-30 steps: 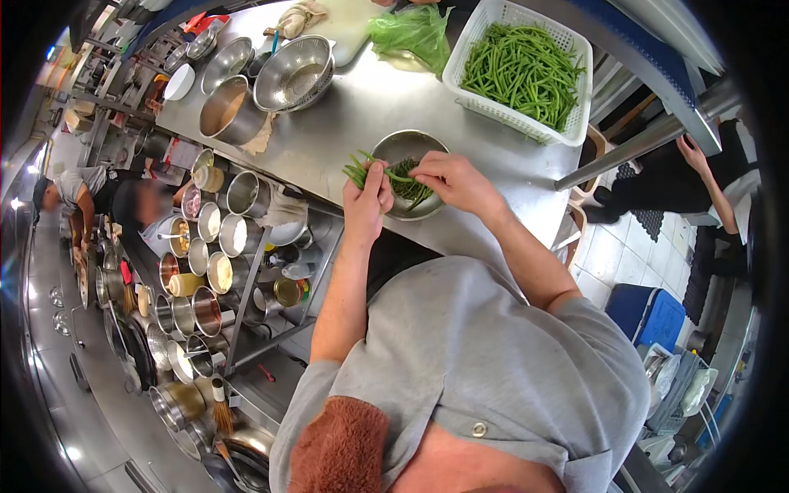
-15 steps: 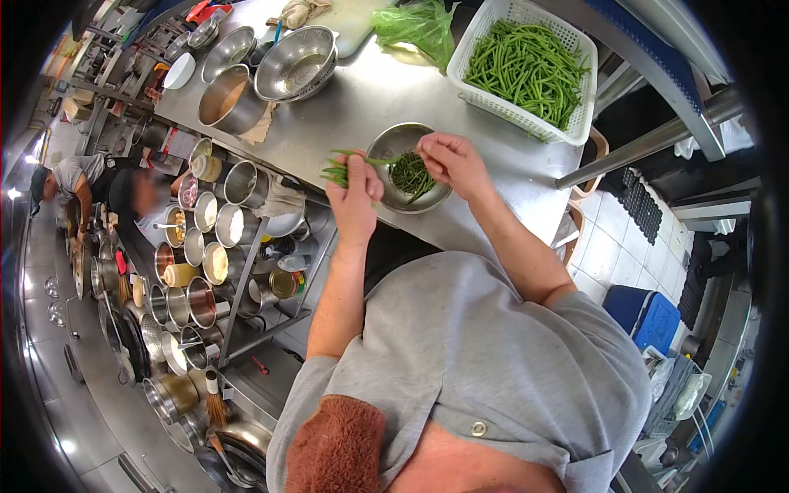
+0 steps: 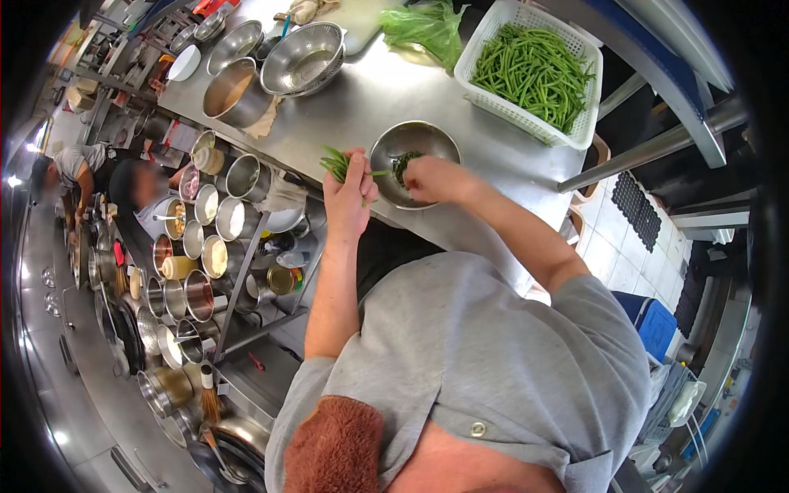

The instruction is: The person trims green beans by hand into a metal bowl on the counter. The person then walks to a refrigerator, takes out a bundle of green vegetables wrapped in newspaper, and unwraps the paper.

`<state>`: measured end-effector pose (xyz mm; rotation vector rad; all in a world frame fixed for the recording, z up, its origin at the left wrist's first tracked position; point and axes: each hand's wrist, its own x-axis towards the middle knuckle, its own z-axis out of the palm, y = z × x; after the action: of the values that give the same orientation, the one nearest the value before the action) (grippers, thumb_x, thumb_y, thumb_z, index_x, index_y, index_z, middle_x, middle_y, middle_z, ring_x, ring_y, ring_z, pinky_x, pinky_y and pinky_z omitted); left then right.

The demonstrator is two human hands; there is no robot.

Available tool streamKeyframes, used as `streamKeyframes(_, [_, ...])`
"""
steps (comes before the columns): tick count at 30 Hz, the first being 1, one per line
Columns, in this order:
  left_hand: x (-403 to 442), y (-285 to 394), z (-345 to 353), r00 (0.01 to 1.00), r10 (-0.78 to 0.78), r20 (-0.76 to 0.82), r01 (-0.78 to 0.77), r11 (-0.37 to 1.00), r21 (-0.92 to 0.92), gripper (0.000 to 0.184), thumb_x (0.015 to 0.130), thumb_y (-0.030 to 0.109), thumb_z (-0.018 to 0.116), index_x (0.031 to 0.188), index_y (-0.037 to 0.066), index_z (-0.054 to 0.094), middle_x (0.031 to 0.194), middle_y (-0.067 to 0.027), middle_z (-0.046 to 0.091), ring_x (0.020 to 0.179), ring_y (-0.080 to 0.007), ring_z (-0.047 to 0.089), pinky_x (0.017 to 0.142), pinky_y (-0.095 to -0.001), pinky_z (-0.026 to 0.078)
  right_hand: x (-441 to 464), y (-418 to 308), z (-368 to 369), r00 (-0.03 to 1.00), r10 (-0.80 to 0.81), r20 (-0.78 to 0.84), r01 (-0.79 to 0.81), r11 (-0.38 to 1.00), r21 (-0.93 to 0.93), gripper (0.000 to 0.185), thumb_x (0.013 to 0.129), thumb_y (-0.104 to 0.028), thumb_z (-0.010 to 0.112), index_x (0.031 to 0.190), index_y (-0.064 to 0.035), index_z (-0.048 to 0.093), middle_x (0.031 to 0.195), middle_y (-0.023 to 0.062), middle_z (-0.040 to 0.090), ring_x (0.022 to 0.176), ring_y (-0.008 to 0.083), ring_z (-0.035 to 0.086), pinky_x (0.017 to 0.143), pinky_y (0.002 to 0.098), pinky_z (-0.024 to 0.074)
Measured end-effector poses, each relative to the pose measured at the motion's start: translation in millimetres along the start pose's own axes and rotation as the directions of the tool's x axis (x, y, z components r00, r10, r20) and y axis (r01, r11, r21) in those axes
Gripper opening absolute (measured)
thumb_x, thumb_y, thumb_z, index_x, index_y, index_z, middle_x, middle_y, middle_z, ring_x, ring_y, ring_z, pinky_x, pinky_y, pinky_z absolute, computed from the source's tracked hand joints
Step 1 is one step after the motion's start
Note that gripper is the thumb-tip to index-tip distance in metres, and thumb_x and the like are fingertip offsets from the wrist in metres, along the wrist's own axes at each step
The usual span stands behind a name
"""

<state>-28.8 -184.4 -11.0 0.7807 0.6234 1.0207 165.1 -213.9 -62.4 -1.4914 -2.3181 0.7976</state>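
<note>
- A stainless-steel bench runs across the top of the view, in front of a person in a grey shirt.
- At its far right, a white perforated plastic basket carries a large heap of long green beans.
- At the far left, a steel colander stands just beside a deep steel pot.
- A translucent green plastic bag lies crumpled to the left of the basket.
- A steel mixing bowl sits at the near edge, between the basket and the person.
- The right hand is over the bowl, fingers curled downward into it; whether they pinch anything cannot be told.
- The left hand, just left of the bowl, grips a small bunch of green beans, with one bean poking out toward the bowl.
- In the bowl, partly covered by the right hand, lies a small pile of thin, dark green bits.
- Work looks partway along: bits have gathered in the bowl, and the bunch remains in hand. Whether the heaped beans are finished or waiting is unclear.
</note>
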Motion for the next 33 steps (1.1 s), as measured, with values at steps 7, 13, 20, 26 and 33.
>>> streamKeyframes(7, [0.1, -17.2, 14.9, 0.98, 0.15, 0.13, -0.194, 0.585, 0.787, 0.022, 0.09, 0.018, 0.063, 0.095, -0.004, 0.066, 0.079, -0.0096, 0.067, 0.068, -0.0188, 0.061, 0.065, -0.0296, 0.048, -24.2, 1.8, -38.6, 0.847, 0.214, -0.487, 0.152, 0.781, 0.606, 0.005, 0.08, 0.002, 0.061, 0.085, 0.0003, 0.062, 0.075, 0.0041, 0.058, 0.063, 0.0104, 0.058, 0.057, 0.026, 0.0493])
streamKeyframes(13, [6.4, -21.7, 33.6, 0.917, 0.169, 0.362, -0.399, 0.406, 0.822, 0.02, 0.087, 0.013, 0.064, 0.101, -0.001, 0.066, 0.09, -0.0207, 0.066, 0.081, -0.0355, 0.063, 0.072, -0.0376, 0.049, -35.7, -3.4, -37.1, 0.829, 0.303, -0.47, 0.257, 0.541, 0.801, 0.007, 0.087, 0.002, 0.061, 0.093, 0.0025, 0.065, 0.08, 0.0061, 0.065, 0.07, 0.012, 0.065, 0.061, 0.0246, 0.053])
streamKeyframes(20, [7.8, -9.1, 22.1, 0.887, 0.09, 0.453, -0.461, 0.209, 0.862, 0.02, 0.086, 0.012, 0.064, 0.099, -0.004, 0.065, 0.095, -0.0208, 0.066, 0.084, -0.0341, 0.064, 0.075, -0.036, 0.049, -46.3, -16.7, -51.4, 0.862, 0.083, -0.501, 0.125, 0.922, 0.367, 0.012, 0.089, -0.002, 0.059, 0.097, 0.0048, 0.065, 0.081, 0.0097, 0.067, 0.068, 0.0114, 0.065, 0.06, 0.0248, 0.0523])
streamKeyframes(26, [4.3, -13.6, 27.0, 0.915, 0.174, 0.363, -0.401, 0.308, 0.863, 0.02, 0.087, 0.013, 0.064, 0.098, -0.003, 0.066, 0.09, -0.0211, 0.066, 0.076, -0.0305, 0.065, 0.071, -0.035, 0.049, -32.2, -19.5, -29.8, 0.773, 0.369, -0.516, 0.12, 0.713, 0.691, 0.011, 0.087, -0.002, 0.059, 0.094, 0.0049, 0.064, 0.074, 0.0081, 0.064, 0.065, 0.0118, 0.064, 0.058, 0.0245, 0.0518])
streamKeyframes(33, [5.7, -21.2, 7.0, 0.995, -0.085, -0.056, 0.101, 0.827, 0.553, 0.02, 0.093, 0.019, 0.06, 0.096, -0.001, 0.062, 0.069, -0.002, 0.056, 0.053, -0.0054, 0.044, 0.046, -0.024, 0.034, -25.0, -2.6, -20.6, 0.685, 0.199, -0.7, 0.02, 0.956, 0.291, 0.013, 0.089, -0.008, 0.061, 0.097, 0.0012, 0.066, 0.079, 0.0073, 0.064, 0.067, 0.0126, 0.063, 0.062, 0.0281, 0.0498])
